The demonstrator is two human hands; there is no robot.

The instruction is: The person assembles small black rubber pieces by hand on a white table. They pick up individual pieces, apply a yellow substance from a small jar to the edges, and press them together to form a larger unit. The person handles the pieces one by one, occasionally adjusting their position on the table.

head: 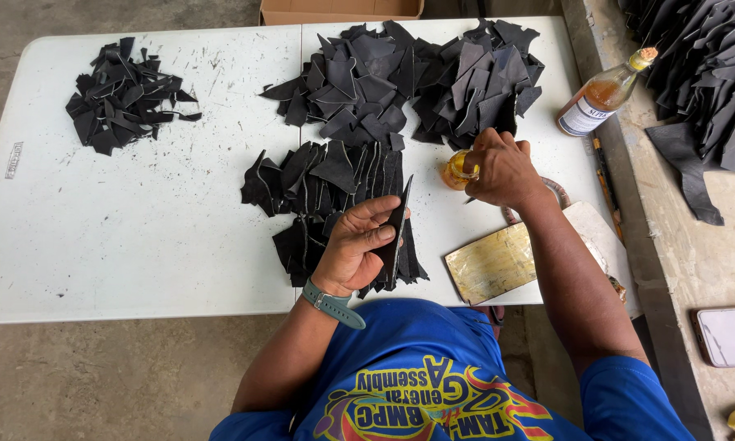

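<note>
Gripping 1 black leather piece [395, 233] near the table's front edge [139, 314], the left hand [355, 249] pinches it; the right hand [502, 170] closes around a small amber jar [457, 170].

bare table [155, 229] left, leather piles [400, 82] crowding centre

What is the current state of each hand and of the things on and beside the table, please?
Left hand: shut on a black leather piece, held on edge.
Right hand: closed, at the small amber jar.
Small amber jar: upright, open.
Glass bottle: lying tilted, stoppered.
Phone: face up, screen lit.
Cardboard box: open.
</note>
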